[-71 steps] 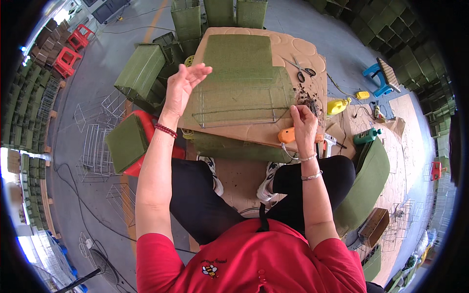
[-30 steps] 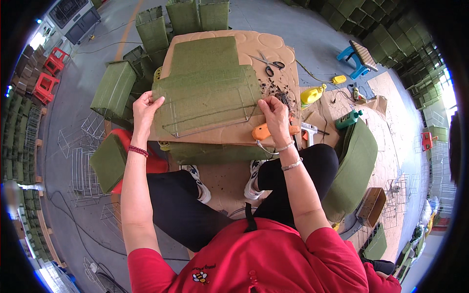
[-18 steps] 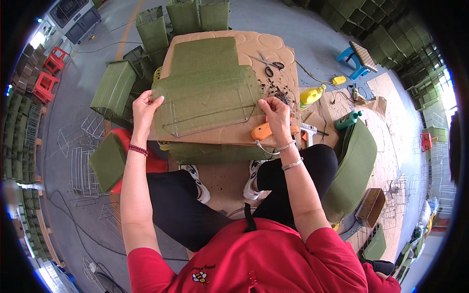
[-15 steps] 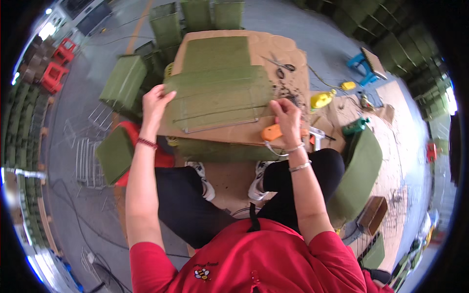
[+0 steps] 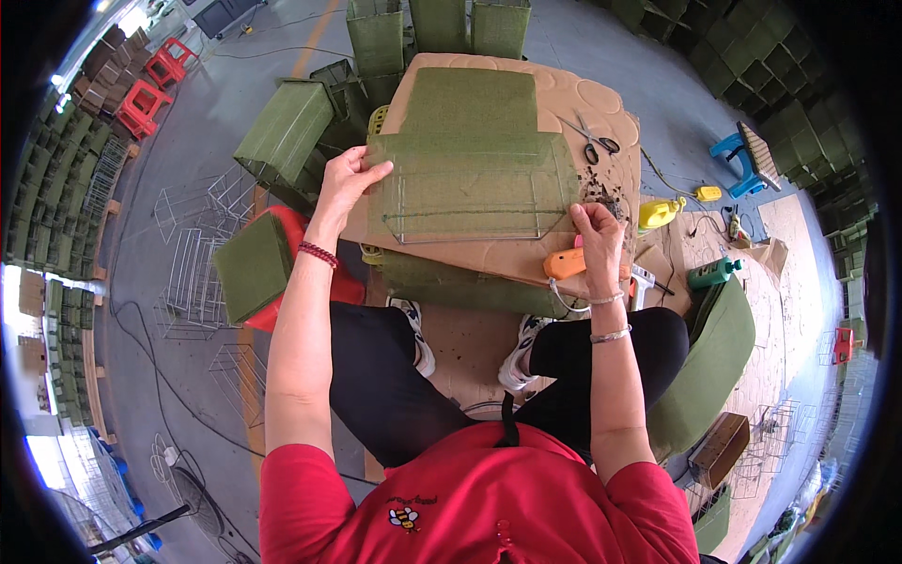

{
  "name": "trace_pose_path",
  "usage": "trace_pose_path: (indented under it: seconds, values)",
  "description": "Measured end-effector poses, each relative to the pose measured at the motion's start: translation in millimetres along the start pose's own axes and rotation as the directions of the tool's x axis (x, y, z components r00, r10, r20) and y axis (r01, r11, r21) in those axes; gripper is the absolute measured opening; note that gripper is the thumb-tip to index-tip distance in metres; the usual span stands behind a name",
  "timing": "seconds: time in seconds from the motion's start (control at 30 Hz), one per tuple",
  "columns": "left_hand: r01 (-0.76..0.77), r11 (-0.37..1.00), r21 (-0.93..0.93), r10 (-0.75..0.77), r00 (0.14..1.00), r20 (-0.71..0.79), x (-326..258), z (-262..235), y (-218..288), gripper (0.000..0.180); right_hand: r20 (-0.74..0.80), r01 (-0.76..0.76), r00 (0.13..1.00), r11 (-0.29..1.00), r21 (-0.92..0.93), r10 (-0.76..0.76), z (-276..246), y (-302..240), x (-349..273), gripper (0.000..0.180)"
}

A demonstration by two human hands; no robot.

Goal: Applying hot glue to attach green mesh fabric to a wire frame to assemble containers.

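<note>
A translucent green fabric sheet point(image 5: 470, 155) is spread over a thin metal wire frame point(image 5: 460, 241) on the cardboard-topped work surface. At the sheet's left edge, my left hand point(image 5: 349, 188) pinches the fabric between thumb and fingers. My right hand point(image 5: 599, 240) has thumb and fingers closed at the sheet's lower right corner. Beyond it lies another flat green piece point(image 5: 474, 99), partly covered by the sheet. Just under my right hand is an orange tool point(image 5: 564, 264) with a pale cord; its kind is unclear.
Black-handled scissors point(image 5: 594, 146) and dark scraps point(image 5: 603, 195) lie on the cardboard point(image 5: 601, 99). To the right stand a yellow bottle point(image 5: 660, 213) and a green bottle point(image 5: 714, 273). Green fabric boxes point(image 5: 287, 127), wire frames point(image 5: 193, 273) and a red stool point(image 5: 343, 282) are at left.
The sheet's near edge has levelled out over the wire frame, with both hands still at its sides. The whole view has shifted, so the table sits farther right.
</note>
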State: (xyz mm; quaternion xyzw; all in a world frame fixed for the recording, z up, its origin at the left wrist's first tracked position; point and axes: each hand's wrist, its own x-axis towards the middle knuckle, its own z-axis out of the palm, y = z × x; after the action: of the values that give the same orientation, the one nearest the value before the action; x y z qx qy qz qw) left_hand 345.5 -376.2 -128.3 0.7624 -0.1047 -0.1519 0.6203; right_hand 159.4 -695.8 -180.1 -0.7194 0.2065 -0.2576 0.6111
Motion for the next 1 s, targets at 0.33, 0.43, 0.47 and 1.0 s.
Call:
trace_pose_path:
  seconds: [0.33, 0.43, 0.47, 1.0]
  values:
    - [0.114, 0.989, 0.098, -0.136, 0.956, 0.261, -21, -32, 3, 0.068, 0.015, -0.027, 1.000, 0.999, 0.032, 0.027, 2, -3, -1, 0.019]
    - [0.134, 0.988, 0.076, -0.150, 0.949, 0.278, -23, -34, 4, 0.071, 0.014, -0.034, 0.999, 0.999, 0.025, 0.034, 3, -1, -1, 0.019]
    - [0.133, 0.988, 0.076, -0.150, 0.949, 0.279, -24, -32, 4, 0.071, 0.008, -0.031, 0.999, 0.999, 0.026, 0.031, 3, 0, -1, 0.019]
    - [0.133, 0.988, 0.085, -0.154, 0.926, 0.344, -29, -30, 15, 0.071, -0.330, 0.294, 0.868, 0.919, -0.263, -0.372, -2, -23, -30, 0.014]
